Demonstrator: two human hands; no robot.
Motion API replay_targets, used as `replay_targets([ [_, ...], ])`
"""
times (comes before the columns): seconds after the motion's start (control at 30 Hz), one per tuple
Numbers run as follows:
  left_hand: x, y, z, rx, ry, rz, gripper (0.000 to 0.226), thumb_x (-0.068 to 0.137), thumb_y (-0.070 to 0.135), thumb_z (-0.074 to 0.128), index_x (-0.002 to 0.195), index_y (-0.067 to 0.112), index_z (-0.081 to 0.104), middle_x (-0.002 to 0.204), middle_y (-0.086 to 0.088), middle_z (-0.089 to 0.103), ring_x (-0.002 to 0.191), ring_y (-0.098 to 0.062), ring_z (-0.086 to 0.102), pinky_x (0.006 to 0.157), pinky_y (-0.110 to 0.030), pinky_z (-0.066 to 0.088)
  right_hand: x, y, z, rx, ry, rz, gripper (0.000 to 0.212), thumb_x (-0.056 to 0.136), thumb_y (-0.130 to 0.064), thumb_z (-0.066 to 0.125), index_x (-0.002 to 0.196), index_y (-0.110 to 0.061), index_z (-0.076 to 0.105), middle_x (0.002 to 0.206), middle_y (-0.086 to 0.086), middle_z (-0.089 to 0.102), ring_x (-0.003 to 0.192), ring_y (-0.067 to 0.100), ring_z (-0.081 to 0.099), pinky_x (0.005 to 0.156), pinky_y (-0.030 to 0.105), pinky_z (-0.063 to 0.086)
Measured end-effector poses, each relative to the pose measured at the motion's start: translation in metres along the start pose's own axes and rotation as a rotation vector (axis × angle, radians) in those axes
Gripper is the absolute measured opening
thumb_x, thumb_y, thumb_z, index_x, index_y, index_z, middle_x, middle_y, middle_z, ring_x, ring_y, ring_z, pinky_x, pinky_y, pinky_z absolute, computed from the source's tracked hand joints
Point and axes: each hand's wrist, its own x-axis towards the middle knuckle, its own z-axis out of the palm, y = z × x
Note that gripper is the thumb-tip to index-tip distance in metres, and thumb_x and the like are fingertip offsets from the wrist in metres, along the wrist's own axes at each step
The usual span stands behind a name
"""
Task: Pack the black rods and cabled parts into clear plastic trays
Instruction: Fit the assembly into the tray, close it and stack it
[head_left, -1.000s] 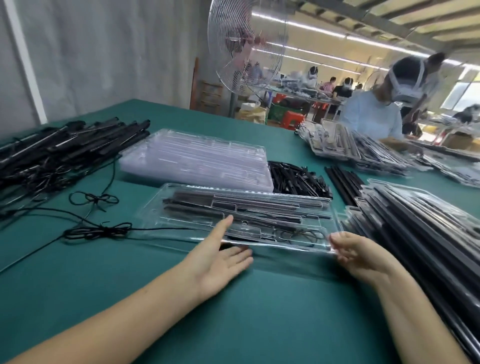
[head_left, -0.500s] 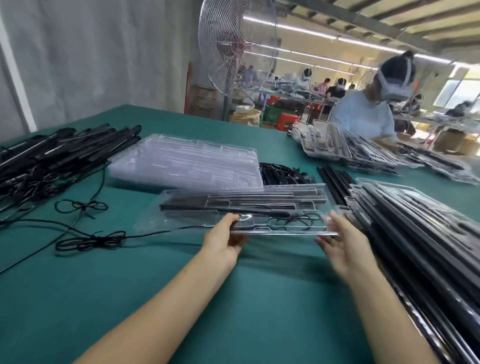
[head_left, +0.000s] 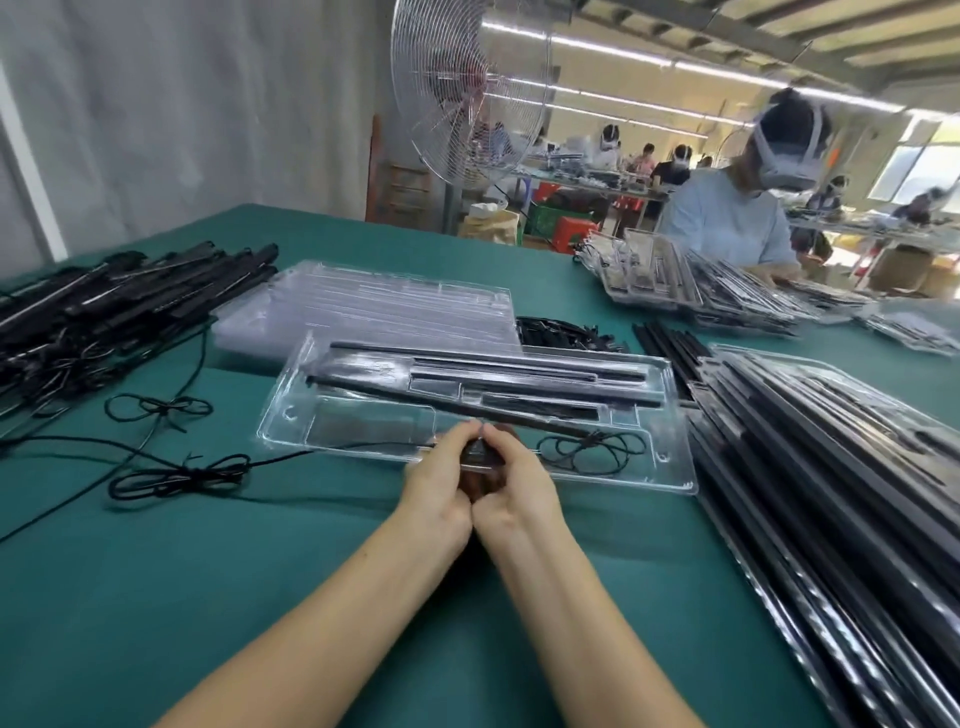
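Observation:
A clear plastic tray (head_left: 670, 467) is tilted up off the green table in front of me. Several long black rods (head_left: 519, 384) lie in its slots, and a coiled black cable (head_left: 592, 449) sits in its right pocket. My left hand (head_left: 441, 483) and my right hand (head_left: 514, 483) are pressed together at the middle of the tray's near edge, fingers curled and pinching it. What lies between the palms is in shadow. A loose cabled part (head_left: 176, 475) lies on the table to the left of the tray.
A pile of black rods with cables (head_left: 104, 306) fills the far left. A stack of empty clear trays (head_left: 374, 306) sits behind the held tray. Filled trays (head_left: 831, 467) are stacked at right, loose rods (head_left: 670, 343) behind them. A person (head_left: 727, 218) works opposite; a fan (head_left: 467, 88) stands beyond.
The tray has come up off the table and tilted toward me. Both hands slid inward along its near edge and now meet at the middle.

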Motion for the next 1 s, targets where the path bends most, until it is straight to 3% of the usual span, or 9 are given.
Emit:
replay_targets([
  [0.13, 0.001, -0.003, 0.0, 0.034, -0.045, 0.015, 0.005, 0.085, 0.003, 0.063, 0.09, 0.004, 0.061, 0.083, -0.012, 0.061, 0.07, -0.021, 0.06, 0.052, -0.024, 0.056, 0.001, -0.004, -0.001, -0.025, 0.004, 0.005, 0.019, 0.083, 0.003, 0.061, 0.101, -0.003, 0.058, 0.104, 0.021, 0.059, 0.09, 0.033, 0.057, 0.071, 0.036, 0.051],
  [0.27, 0.0, -0.005, 0.001, 0.031, -0.065, 0.048, 0.01, 0.086, -0.001, 0.061, 0.079, 0.007, 0.061, 0.077, -0.009, 0.061, 0.068, -0.019, 0.06, 0.055, -0.022, 0.055, 0.0, -0.007, -0.003, -0.044, -0.051, -0.006, 0.019, 0.083, 0.004, 0.06, 0.1, -0.004, 0.057, 0.095, 0.019, 0.06, 0.08, 0.031, 0.059, 0.07, 0.034, 0.052],
  [0.47, -0.002, -0.007, 0.0, 0.029, -0.012, 0.061, 0.017, 0.084, -0.001, 0.063, 0.071, 0.009, 0.06, 0.057, -0.003, 0.063, 0.053, -0.015, 0.062, 0.045, -0.019, 0.052, 0.0, -0.003, -0.006, -0.083, -0.017, -0.071, 0.017, 0.081, 0.005, 0.06, 0.097, -0.001, 0.06, 0.087, 0.018, 0.06, 0.067, 0.026, 0.059, 0.053, 0.027, 0.053],
  [0.57, -0.002, -0.006, 0.0, 0.04, -0.032, 0.047, 0.016, 0.084, -0.001, 0.061, 0.071, 0.008, 0.059, 0.055, -0.003, 0.063, 0.048, -0.014, 0.062, 0.044, -0.02, 0.051, 0.0, 0.0, -0.005, -0.109, 0.038, -0.115, 0.01, 0.078, 0.005, 0.064, 0.086, 0.0, 0.063, 0.078, 0.014, 0.061, 0.06, 0.023, 0.059, 0.046, 0.023, 0.05],
  [0.67, -0.001, -0.004, -0.001, 0.078, -0.045, 0.019, 0.013, 0.085, 0.001, 0.06, 0.073, 0.007, 0.06, 0.065, -0.006, 0.062, 0.056, -0.017, 0.061, 0.048, -0.021, 0.053, 0.002, 0.004, -0.004, -0.132, 0.106, -0.181, 0.014, 0.073, 0.007, 0.067, 0.068, -0.005, 0.061, 0.067, 0.01, 0.062, 0.054, 0.021, 0.059, 0.049, 0.026, 0.048],
  [0.77, 0.0, -0.003, -0.001, 0.11, -0.054, -0.018, 0.012, 0.086, 0.003, 0.06, 0.074, 0.006, 0.059, 0.068, -0.008, 0.061, 0.058, -0.019, 0.06, 0.044, -0.02, 0.05, 0.004, 0.005, -0.004, -0.144, 0.137, -0.202, 0.016, 0.071, 0.007, 0.068, 0.067, -0.005, 0.061, 0.069, 0.013, 0.063, 0.057, 0.025, 0.06, 0.053, 0.03, 0.051],
  [0.83, 0.001, -0.002, -0.002, 0.124, -0.056, -0.033, 0.013, 0.086, 0.004, 0.059, 0.074, 0.007, 0.059, 0.07, -0.008, 0.059, 0.061, -0.019, 0.058, 0.043, -0.019, 0.05, 0.003, 0.005, -0.004, -0.156, 0.147, -0.2, 0.012, 0.07, 0.006, 0.07, 0.075, -0.002, 0.062, 0.073, 0.015, 0.064, 0.059, 0.027, 0.061, 0.054, 0.031, 0.053],
  [0.93, 0.0, 0.0, -0.003, 0.163, -0.073, -0.064, 0.013, 0.087, 0.006, 0.058, 0.074, 0.007, 0.06, 0.065, -0.007, 0.061, 0.053, -0.017, 0.059, 0.044, -0.018, 0.05, 0.002, 0.006, -0.003, -0.16, 0.175, -0.21, 0.038, 0.071, 0.004, 0.07, 0.106, 0.007, 0.057, 0.086, 0.018, 0.063, 0.064, 0.026, 0.06, 0.049, 0.027, 0.052],
  [1.0, 0.0, 0.001, -0.002, 0.165, -0.082, -0.077, 0.013, 0.087, 0.006, 0.057, 0.074, 0.005, 0.061, 0.061, -0.006, 0.062, 0.05, -0.016, 0.06, 0.043, -0.018, 0.05, 0.0, 0.005, -0.003, -0.164, 0.173, -0.211, 0.041, 0.072, 0.004, 0.07, 0.11, 0.008, 0.055, 0.086, 0.018, 0.063, 0.063, 0.026, 0.06, 0.047, 0.026, 0.052],
])
